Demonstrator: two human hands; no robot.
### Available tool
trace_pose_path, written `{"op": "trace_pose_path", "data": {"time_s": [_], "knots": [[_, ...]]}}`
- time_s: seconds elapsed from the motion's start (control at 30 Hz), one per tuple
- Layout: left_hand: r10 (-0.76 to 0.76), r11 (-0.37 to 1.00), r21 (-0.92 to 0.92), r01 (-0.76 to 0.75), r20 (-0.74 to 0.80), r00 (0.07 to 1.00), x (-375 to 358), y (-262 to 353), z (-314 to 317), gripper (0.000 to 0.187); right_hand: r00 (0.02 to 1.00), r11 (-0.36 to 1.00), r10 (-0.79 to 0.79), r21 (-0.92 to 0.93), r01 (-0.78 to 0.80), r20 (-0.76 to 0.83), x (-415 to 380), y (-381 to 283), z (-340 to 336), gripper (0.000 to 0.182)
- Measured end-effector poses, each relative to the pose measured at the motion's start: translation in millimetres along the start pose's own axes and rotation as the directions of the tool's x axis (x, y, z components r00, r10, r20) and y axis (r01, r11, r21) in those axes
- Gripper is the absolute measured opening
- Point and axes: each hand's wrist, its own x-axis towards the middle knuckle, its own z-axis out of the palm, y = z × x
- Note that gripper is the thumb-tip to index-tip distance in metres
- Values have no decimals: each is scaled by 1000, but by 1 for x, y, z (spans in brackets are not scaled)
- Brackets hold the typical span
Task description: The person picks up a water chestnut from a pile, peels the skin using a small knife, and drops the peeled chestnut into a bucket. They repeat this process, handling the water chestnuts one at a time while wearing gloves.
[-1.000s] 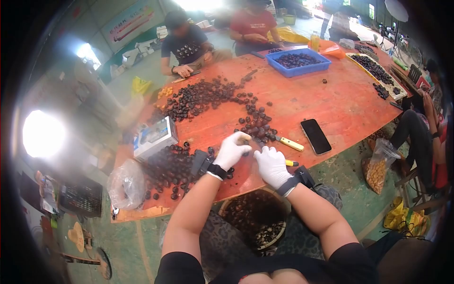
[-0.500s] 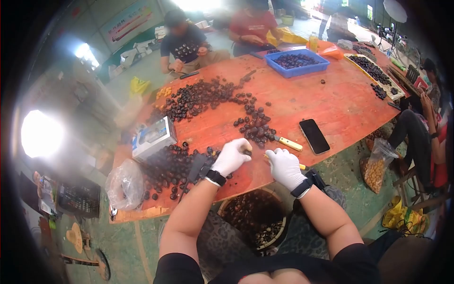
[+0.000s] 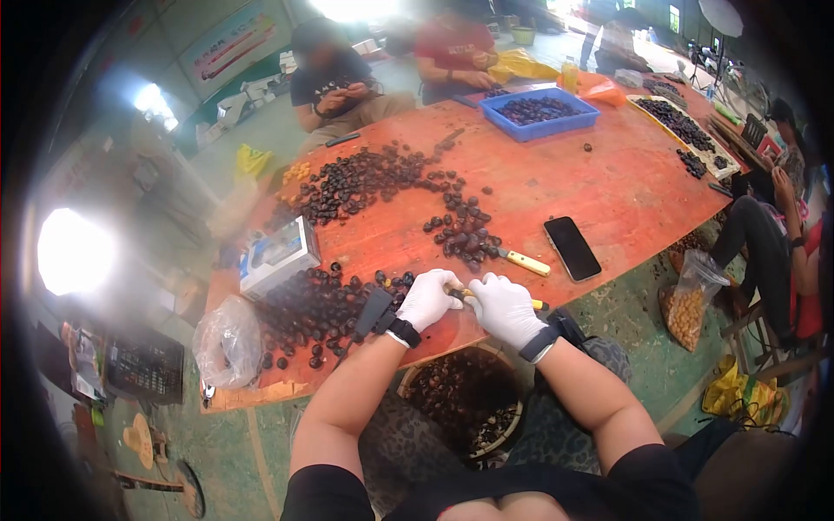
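Note:
My left hand (image 3: 427,300), in a white glove, is closed around a small dark nut (image 3: 455,293) that looks like a chestnut, over the table's near edge. Against it, my right hand (image 3: 506,309), also gloved, grips a knife by its yellow handle (image 3: 539,305), whose end sticks out to the right. The knife's working end meets the nut between my fingers; the blade is mostly hidden. Left of my left hand spreads a heap of dark nuts (image 3: 304,314). Beneath my hands, between my knees, a round basket (image 3: 519,415) holds dark shells.
On the red table (image 3: 382,239) are a cream-handled knife (image 3: 528,263), a phone (image 3: 572,248), a white box (image 3: 280,258), a plastic bag (image 3: 228,343) and more dark nuts (image 3: 469,227). A blue tray (image 3: 543,130) of nuts stands farther back. Other people sit around the table.
My hands have come together: the right hand moved left, bringing the knife onto the nut in my left hand. Across the table, a person in dark clothes has brought both hands together.

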Motion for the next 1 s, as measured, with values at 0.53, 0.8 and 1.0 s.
{"op": "trace_pose_path", "data": {"time_s": [0.53, 0.8, 1.0], "knots": [[-24, 992, 121, 28, -40, 999, -2, 4, -2, 38, 994, 997, 67, -44, -64, 82, 3, -9, 1, 14], [-26, 977, 211, 36, -50, 998, -5, 15, -3, 34, 986, 994, 68, -95, -54, 154, -1, -3, -6, 10], [48, 942, 334, -32, -40, 998, -3, 1, -28, 38, 978, 991, 113, -92, -98, 173, -7, 2, -13, 12]]}}
